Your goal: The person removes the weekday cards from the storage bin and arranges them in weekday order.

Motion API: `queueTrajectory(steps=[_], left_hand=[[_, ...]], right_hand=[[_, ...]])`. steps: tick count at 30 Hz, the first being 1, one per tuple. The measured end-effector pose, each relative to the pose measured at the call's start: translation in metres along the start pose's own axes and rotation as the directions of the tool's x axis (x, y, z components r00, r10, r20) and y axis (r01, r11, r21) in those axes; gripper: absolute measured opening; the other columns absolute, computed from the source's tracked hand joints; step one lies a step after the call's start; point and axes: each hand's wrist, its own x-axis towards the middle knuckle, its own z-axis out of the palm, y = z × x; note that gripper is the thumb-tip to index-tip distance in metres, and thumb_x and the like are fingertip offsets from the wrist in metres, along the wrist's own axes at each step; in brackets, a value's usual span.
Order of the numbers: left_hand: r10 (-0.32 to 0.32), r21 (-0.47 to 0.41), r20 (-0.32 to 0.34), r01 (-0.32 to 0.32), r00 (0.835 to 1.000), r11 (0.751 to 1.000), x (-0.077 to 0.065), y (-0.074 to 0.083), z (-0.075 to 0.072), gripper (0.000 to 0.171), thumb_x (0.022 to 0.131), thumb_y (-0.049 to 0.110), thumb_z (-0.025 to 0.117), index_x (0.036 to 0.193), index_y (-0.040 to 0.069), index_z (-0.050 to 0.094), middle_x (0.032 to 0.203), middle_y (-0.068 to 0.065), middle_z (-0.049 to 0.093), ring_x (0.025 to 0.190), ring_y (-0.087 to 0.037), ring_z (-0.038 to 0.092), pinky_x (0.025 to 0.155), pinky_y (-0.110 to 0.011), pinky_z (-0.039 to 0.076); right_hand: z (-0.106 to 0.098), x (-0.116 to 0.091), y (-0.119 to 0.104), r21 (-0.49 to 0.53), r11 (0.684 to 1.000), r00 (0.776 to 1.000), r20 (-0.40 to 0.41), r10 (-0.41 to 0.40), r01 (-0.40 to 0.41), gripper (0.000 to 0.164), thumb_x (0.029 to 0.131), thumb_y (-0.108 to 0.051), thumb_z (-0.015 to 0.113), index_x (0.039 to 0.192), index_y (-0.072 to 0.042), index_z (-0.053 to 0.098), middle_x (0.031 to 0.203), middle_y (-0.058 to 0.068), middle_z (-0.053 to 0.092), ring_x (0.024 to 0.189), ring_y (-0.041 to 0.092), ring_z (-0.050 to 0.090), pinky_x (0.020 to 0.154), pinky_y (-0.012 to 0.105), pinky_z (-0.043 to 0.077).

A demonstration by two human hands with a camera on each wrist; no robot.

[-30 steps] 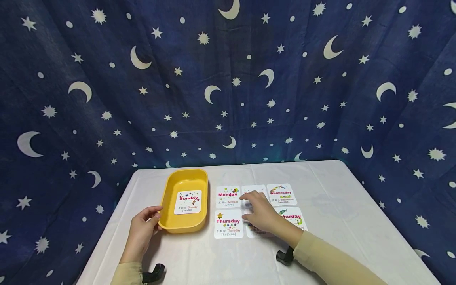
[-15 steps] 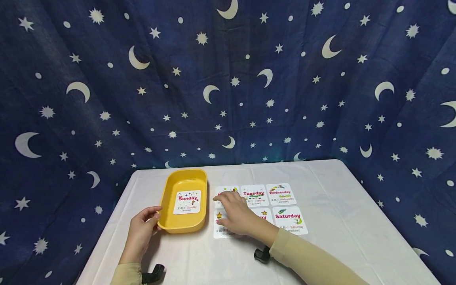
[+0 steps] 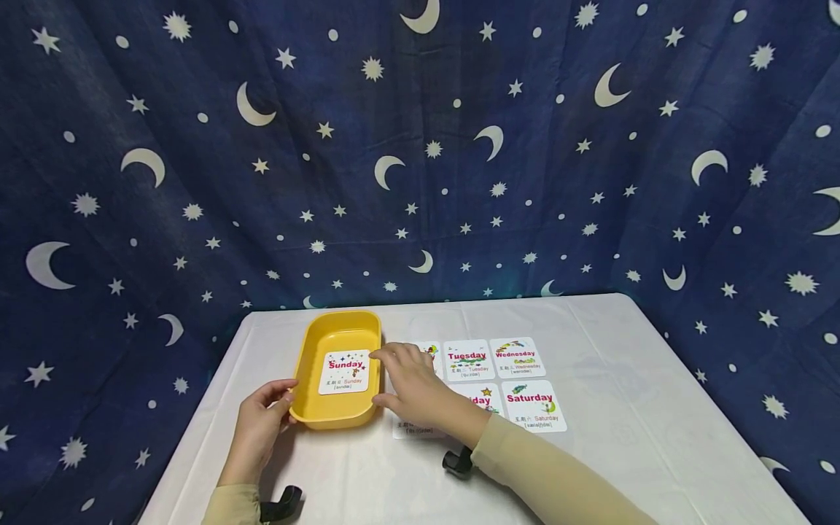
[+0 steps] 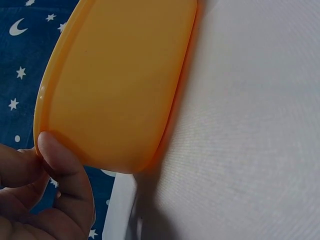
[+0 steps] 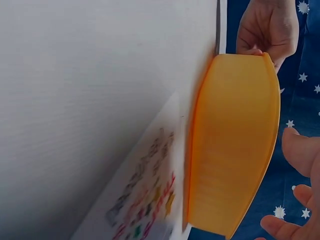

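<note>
A yellow plastic tray (image 3: 336, 423) stands at the left of the table, with a white "Sunday" card (image 3: 345, 383) lying flat inside. My left hand (image 3: 259, 426) pinches its near left rim; the thumb (image 4: 65, 165) is against the wall in the left wrist view. My right hand (image 3: 416, 390) is at the tray's right rim, fingers spread, holding nothing. Beneath this hand, the "Monday" card (image 3: 429, 351) and the "Thursday" card (image 3: 415, 430) are largely covered. The right wrist view shows its fingers (image 5: 300, 152) beside the tray's outer wall (image 5: 230, 140).
Right of the hand lie the "Tuesday" card (image 3: 467, 370), the "Wednesday" card (image 3: 518, 366), the partly covered "Friday" card (image 3: 488, 407) and the "Saturday" card (image 3: 534, 415). They rest on a white-covered table (image 3: 623, 408). Behind it hangs a dark blue curtain (image 3: 433, 197) with moons and stars.
My right hand has moved left from over the middle cards, past "Monday" and "Thursday", to the tray's right rim. The left hand and tray have stayed in place.
</note>
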Motion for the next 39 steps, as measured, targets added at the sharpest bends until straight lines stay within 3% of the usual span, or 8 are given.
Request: queueTrajectory(steps=[14, 30, 39], left_hand=[[0.009, -0.012, 0.021, -0.009, 1.000, 1.000, -0.001, 0.000, -0.002, 0.033, 0.108, 0.003, 0.059, 0.141, -0.004, 0.062, 0.109, -0.010, 0.055, 0.074, -0.013, 0.060, 0.064, -0.023, 0.059], [0.011, -0.010, 0.032, -0.011, 0.999, 1.000, -0.001, 0.002, -0.001, 0.033, 0.108, 0.003, 0.059, 0.141, -0.004, 0.062, 0.110, -0.011, 0.055, 0.073, -0.013, 0.060, 0.064, -0.023, 0.058], [0.016, -0.012, 0.030, -0.016, 0.999, 1.000, -0.001, 0.001, -0.002, 0.034, 0.108, 0.002, 0.060, 0.141, -0.004, 0.062, 0.110, -0.011, 0.055, 0.073, -0.014, 0.060, 0.063, -0.023, 0.058]], right_hand=[[0.008, 0.030, -0.020, -0.056, 0.998, 1.000, -0.006, -0.005, 0.005, 0.089, 0.092, -0.049, 0.083, 0.164, -0.029, 0.033, 0.163, 0.007, 0.040, 0.151, 0.031, 0.036, 0.118, 0.055, 0.034], [0.019, 0.060, -0.037, -0.158, 0.987, 0.997, 0.073, 0.001, 0.010, 0.106, 0.087, -0.054, 0.087, 0.168, -0.030, 0.024, 0.166, 0.009, 0.038, 0.154, 0.032, 0.034, 0.123, 0.056, 0.032], [0.026, 0.080, -0.041, -0.205, 0.978, 0.991, 0.120, 0.054, -0.028, 0.110, 0.085, -0.056, 0.087, 0.169, -0.032, 0.021, 0.166, 0.008, 0.039, 0.154, 0.030, 0.034, 0.125, 0.056, 0.030]])
